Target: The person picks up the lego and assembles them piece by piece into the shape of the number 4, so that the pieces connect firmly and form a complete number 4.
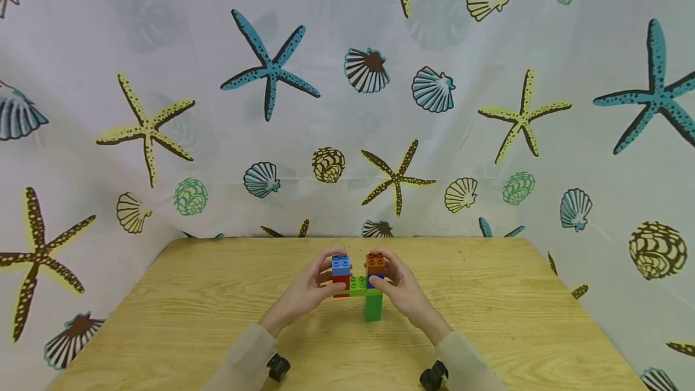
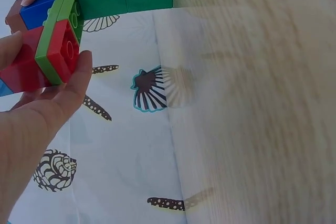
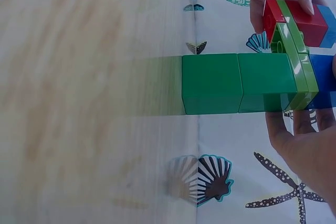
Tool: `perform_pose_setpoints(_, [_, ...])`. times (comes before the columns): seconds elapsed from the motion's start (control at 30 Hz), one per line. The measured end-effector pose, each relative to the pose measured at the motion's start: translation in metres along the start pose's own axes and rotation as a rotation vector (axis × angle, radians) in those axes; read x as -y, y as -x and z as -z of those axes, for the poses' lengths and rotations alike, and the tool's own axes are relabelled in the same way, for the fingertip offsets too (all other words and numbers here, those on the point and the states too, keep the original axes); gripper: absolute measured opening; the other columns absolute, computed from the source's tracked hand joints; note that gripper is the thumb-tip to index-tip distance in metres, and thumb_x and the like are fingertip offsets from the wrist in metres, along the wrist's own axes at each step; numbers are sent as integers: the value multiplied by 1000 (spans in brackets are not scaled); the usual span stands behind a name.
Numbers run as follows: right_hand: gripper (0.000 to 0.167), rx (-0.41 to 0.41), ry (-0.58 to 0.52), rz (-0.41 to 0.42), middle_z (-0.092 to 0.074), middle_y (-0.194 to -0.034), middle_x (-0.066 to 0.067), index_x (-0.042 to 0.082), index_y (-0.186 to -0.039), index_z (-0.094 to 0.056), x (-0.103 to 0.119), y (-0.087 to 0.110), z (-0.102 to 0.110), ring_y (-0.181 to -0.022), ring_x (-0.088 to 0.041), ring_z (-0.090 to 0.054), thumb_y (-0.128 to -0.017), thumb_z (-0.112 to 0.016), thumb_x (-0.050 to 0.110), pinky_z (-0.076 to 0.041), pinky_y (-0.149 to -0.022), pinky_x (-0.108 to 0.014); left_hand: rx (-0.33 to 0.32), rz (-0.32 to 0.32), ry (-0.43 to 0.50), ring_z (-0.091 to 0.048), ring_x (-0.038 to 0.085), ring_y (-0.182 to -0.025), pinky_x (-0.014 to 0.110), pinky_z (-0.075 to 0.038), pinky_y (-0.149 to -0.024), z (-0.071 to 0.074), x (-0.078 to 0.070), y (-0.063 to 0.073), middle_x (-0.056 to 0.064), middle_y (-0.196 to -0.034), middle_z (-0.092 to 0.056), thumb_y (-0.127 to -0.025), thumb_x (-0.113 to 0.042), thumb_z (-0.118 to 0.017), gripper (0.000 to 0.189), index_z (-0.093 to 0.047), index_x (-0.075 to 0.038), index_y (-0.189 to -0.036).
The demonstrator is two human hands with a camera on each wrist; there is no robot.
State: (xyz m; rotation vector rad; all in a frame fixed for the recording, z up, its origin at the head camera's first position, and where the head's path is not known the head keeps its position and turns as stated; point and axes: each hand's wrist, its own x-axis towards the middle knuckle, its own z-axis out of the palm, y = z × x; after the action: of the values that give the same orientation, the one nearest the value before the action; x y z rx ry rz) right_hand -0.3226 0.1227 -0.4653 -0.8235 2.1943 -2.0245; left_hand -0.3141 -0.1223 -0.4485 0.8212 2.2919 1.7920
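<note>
One structure of toy building bricks stands on the table on a column of two green bricks (image 3: 212, 85). Lime green pieces (image 1: 358, 285) bridge sideways from the column's top. At the bridge's left end, a red brick (image 2: 23, 66) carries a light blue brick (image 1: 340, 261), and a smaller red brick (image 2: 63, 51) sits under the lime piece, above the table. Over the column are a dark blue brick (image 3: 321, 74) and a brown brick (image 1: 375, 261). My left hand (image 1: 306, 288) grips the red stack between thumb and fingers. My right hand (image 1: 406, 291) grips the dark blue and brown stack.
The wooden table (image 1: 217, 294) extends around the structure on all sides. Behind and beside it hangs a white curtain (image 1: 336, 119) printed with starfish and shells. Black wrist cameras (image 1: 279, 367) sit under both sleeves.
</note>
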Motion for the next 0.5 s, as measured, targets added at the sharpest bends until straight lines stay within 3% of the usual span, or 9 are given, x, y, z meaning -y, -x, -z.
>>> perform_pose_setpoints(0.5, [47,12,-26,-13,-49,-141,-24,19,-142,-43,-1,-1,3,-128,-34,-51,-98,-60,16,-49,-99,-39,-99,36,75,-57,36,-122,46,-52,-95,-2,3,-1,13,-135,-58,-90,-5,-69,52,-51,-25,-135])
